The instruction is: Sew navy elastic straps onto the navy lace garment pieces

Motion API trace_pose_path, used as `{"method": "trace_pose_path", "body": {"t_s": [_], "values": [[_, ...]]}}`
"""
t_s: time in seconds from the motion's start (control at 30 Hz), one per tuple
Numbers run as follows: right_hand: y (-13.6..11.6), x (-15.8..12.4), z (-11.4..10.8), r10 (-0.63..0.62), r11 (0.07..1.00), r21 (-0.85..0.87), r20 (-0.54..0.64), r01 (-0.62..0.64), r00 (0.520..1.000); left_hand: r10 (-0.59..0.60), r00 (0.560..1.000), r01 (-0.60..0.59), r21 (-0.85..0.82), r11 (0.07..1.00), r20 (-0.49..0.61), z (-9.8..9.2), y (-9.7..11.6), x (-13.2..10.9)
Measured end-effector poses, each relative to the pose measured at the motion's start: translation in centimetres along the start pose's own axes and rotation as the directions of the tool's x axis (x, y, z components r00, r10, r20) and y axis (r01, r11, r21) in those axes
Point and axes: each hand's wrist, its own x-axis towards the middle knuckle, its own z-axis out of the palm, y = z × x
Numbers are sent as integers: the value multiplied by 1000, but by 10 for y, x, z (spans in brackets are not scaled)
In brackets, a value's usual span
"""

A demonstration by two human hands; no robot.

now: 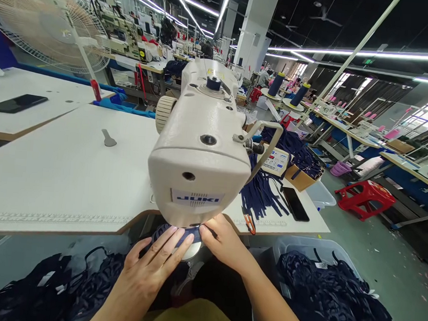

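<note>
I held the left hand (150,266) flat, fingers slightly spread, on navy fabric (196,234) beneath the sewing machine (203,150); whether the right hand (223,240), at the fabric's edge, pinched it, I couldn't tell.

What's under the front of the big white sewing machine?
Dark blue cloth, with the left hand on it and the right hand at its edge. The sewing machine hides whatever is farther back underneath.
</note>
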Motion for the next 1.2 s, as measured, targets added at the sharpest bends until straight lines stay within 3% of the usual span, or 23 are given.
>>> {"method": "trace_pose_path", "body": {"t_s": [0.27, 0.7, 0.97, 1.2], "values": [[0, 2, 1, -1, 1000, 16, -2, 1, 1000, 93, 996, -93, 76, 993, 5, -2, -5, 1], [-1, 3, 3, 18, 1000, 25, 3, -18, 1000, 44, 999, -42, 88, 995, -15, 0, 0, 1], [-5, 3, 4, 18, 1000, 24, 0, -18, 1000, -44, 999, 44, -5, 999, -20, -1, 4, -2], [-5, 5, 6, 15, 1000, 3, -8, -15, 1000, -53, 998, 52, -13, 999, -29, 1, 0, -8]]}}
